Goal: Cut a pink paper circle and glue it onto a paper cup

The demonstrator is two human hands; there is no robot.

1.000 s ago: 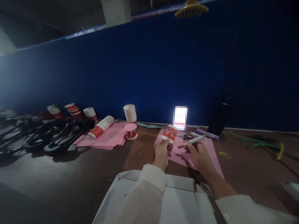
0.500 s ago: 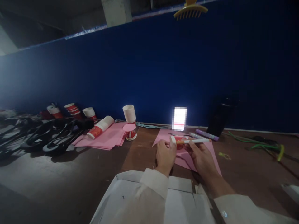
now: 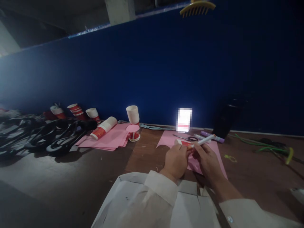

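A white marker (image 3: 206,140) with an orange end sits in my right hand (image 3: 207,161), which is closed round its barrel. My left hand (image 3: 176,161) is closed beside it, its fingers at the marker's orange end. Just behind these fingers is a red and white paper cup (image 3: 183,142), mostly hidden; which hand supports it I cannot tell. Under both hands lies a pink paper sheet (image 3: 217,155) with a curved cut in its left edge. Scissors (image 3: 190,138) and a purple tube (image 3: 217,138) rest at its far side.
To the left are a pink paper stack (image 3: 111,139) bearing joined cups (image 3: 104,128), standing cups (image 3: 133,114) with a pink disc (image 3: 132,128), and black straps (image 3: 60,137). A bright blurred screen (image 3: 184,119) and dark bottle (image 3: 226,118) stand by the blue partition (image 3: 152,69).
My left hand has moved right to the marker's orange end and now covers much of the cup. The marker has tilted, its far end higher. More of the scissors shows.
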